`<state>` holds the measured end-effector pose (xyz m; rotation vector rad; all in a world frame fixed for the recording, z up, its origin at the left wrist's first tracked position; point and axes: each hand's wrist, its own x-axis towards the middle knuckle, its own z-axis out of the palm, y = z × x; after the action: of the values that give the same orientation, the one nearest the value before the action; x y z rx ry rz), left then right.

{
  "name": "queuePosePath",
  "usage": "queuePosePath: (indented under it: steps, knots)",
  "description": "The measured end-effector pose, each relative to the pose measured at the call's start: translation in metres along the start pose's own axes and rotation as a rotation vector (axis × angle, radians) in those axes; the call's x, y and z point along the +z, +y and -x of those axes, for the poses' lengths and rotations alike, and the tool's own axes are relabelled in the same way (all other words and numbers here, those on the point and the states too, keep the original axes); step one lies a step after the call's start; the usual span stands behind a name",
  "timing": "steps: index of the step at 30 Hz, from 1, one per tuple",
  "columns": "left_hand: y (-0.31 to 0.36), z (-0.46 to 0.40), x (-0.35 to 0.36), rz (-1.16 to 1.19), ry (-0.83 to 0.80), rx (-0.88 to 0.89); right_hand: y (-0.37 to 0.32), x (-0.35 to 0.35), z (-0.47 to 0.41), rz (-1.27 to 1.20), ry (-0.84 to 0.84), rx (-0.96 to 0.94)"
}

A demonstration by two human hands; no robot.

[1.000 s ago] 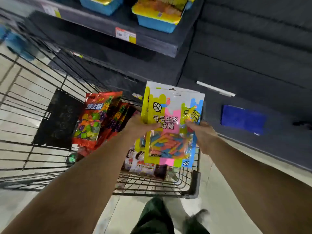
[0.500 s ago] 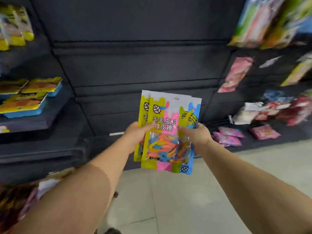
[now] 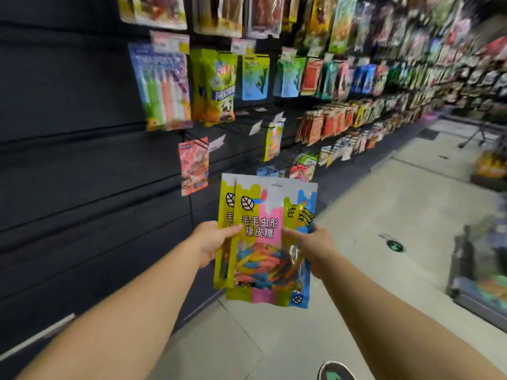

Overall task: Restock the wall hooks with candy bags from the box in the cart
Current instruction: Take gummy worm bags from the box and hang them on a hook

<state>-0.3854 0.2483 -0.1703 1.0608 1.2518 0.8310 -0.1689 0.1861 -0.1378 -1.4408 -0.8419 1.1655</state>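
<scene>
Far aisle packets (image 3: 428, 50) blurred beyond telling

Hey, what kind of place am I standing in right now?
Most likely a shop's snack and candy aisle. Rows of hanging packets fill the dark wall, small price tags sit on the hooks, and both hands hold matching candy bags.

A single head-worn wide-angle camera is looking forward and slightly down along a shop aisle, both forearms reaching out from the bottom edge. It is sitting close to the left hand (image 3: 211, 239) and right hand (image 3: 315, 248), which are holding candy bags (image 3: 270, 242) at centre frame. The dark wall panel (image 3: 68, 160) is running along the left, its far stock blurring; the floor (image 3: 384, 201) is filling the right.
</scene>
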Motion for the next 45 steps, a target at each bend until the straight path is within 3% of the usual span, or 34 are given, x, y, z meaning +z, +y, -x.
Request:
queuePosePath:
  steps: [8,17,23,35,41,45]
  knots:
    - [0.024,-0.136,0.025,0.045,-0.094,0.101,-0.013,-0.003,-0.122,0.023,0.101,-0.024]
    - [0.066,-0.262,0.053,-0.017,-0.046,0.081,-0.042,-0.011,-0.241,-0.045,0.148,0.05]
    - [0.068,-0.326,0.081,-0.064,-0.156,0.036,-0.045,-0.042,-0.3,-0.044,0.165,0.062]
    - [0.11,-0.414,0.188,-0.178,0.269,0.089,-0.066,-0.159,-0.462,-0.01,0.019,0.093]
    - [0.088,-0.475,0.218,-0.039,0.313,0.001,-0.079,-0.21,-0.54,0.048,-0.016,0.099]
    - [0.11,-0.483,0.228,0.065,0.45,-0.058,-0.074,-0.206,-0.58,0.083,-0.066,0.141]
